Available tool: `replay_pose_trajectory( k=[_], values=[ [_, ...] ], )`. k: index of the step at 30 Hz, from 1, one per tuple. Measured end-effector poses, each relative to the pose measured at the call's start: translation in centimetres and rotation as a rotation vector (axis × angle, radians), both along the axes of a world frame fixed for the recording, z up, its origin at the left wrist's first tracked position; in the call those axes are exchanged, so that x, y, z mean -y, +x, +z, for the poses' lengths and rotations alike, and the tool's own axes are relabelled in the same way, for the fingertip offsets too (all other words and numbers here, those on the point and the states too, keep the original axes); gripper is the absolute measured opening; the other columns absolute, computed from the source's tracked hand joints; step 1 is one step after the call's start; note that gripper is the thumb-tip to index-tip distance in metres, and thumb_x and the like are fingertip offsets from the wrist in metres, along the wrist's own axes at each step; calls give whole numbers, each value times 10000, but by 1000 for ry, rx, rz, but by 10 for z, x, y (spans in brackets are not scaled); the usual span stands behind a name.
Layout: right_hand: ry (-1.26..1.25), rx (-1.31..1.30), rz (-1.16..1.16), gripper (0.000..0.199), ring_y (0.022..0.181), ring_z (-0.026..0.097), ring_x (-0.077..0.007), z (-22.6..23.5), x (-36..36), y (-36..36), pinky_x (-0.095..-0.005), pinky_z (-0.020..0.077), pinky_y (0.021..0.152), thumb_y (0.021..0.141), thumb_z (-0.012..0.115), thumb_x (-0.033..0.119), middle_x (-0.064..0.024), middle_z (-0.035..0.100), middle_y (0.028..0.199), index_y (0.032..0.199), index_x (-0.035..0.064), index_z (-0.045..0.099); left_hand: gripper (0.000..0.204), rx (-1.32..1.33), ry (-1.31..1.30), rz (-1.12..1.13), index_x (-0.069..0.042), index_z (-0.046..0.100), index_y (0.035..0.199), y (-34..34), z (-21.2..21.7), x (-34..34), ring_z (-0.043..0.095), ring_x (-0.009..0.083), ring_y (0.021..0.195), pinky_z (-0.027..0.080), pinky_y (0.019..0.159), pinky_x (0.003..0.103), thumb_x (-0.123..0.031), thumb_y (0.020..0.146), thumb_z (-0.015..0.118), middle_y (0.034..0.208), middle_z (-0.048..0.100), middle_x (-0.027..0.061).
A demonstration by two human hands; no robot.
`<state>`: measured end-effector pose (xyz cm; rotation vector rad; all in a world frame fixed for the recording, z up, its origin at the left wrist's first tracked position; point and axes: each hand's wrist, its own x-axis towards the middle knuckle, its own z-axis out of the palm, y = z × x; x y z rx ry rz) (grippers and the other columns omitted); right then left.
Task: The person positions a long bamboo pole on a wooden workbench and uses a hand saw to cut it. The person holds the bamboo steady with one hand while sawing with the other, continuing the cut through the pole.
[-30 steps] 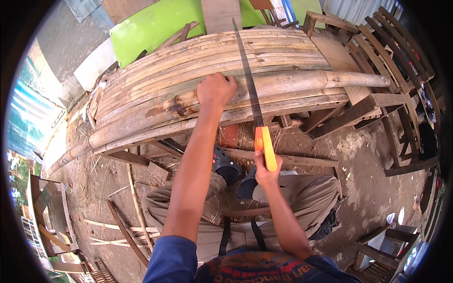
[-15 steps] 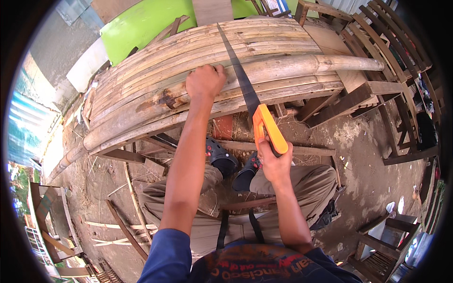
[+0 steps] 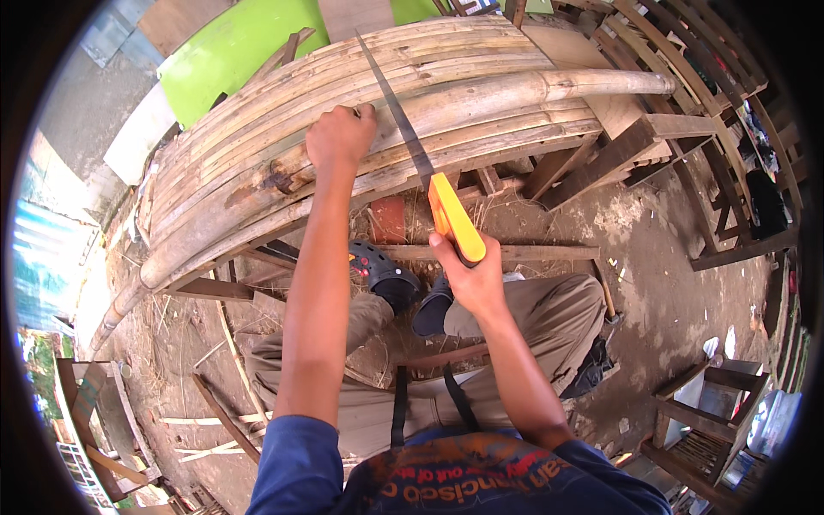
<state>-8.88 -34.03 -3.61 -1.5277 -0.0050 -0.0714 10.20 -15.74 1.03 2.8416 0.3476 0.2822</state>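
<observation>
A broad stack of pale split bamboo slats (image 3: 257,137) lies across a rough wooden frame (image 3: 618,154), filling the upper half of the view. On top of the stack rests a thick, round, tan bamboo pole (image 3: 532,90), running from the lower left up to its cut end at the upper right. Behind the stack stands a bright green panel (image 3: 232,43). Below, the person's legs in khaki trousers (image 3: 549,318) stretch over the dirt floor (image 3: 669,283), with dark shoes (image 3: 386,275) under the frame.

The hands are well apart. The left hand (image 3: 341,137) presses down on the pole, fingers curled over it. The right hand (image 3: 472,279) is clamped around the yellow-orange handle of a long-bladed handsaw (image 3: 403,129), whose blade crosses the pole just beside the left hand; it appears to sit in a cut, though that spot is too small to tell.
</observation>
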Motion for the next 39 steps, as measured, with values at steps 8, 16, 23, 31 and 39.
replay_pose_trajectory(
  k=[8,16,23,31,39],
  values=[
    [-837,339,-231,383,987,575,-333,-92,147,15,-433,436,890,920,680,357,-174,607,1030,1049,6,599,575,12,8,-20,6,752,860,-1,5,-2,723,355,840,480,978,456,-458,938,422,846,729,226],
    [-1893,632,416,325,1166,522,-331,-231,177,10,-568,375,1025,911,531,183,-132,575,1138,1211,73,592,553,40,-15,-29,2,752,813,0,3,1,712,389,787,513,894,476,-447,925,450,803,715,241],
    [-959,257,226,563,1215,505,-332,-134,103,12,-489,390,1024,842,693,226,-177,547,1236,1325,30,481,552,89,14,-50,-8,749,806,-3,-7,-7,706,409,774,547,827,487,-461,924,457,782,706,250],
    [-1,532,15,534,1103,548,-270,-83,19,8,-406,433,955,888,708,319,-193,536,1227,1231,-50,530,682,12,5,-205,-26,739,851,-8,4,-3,710,386,822,530,851,498,-513,1024,294,804,715,227],
    [-134,182,-118,229,749,554,-207,-40,-15,-14,-344,440,690,865,744,204,-97,614,815,896,-6,656,651,0,69,-190,-31,715,878,-9,-3,-2,707,371,822,523,868,486,-497,1036,289,843,725,201]
  ],
)
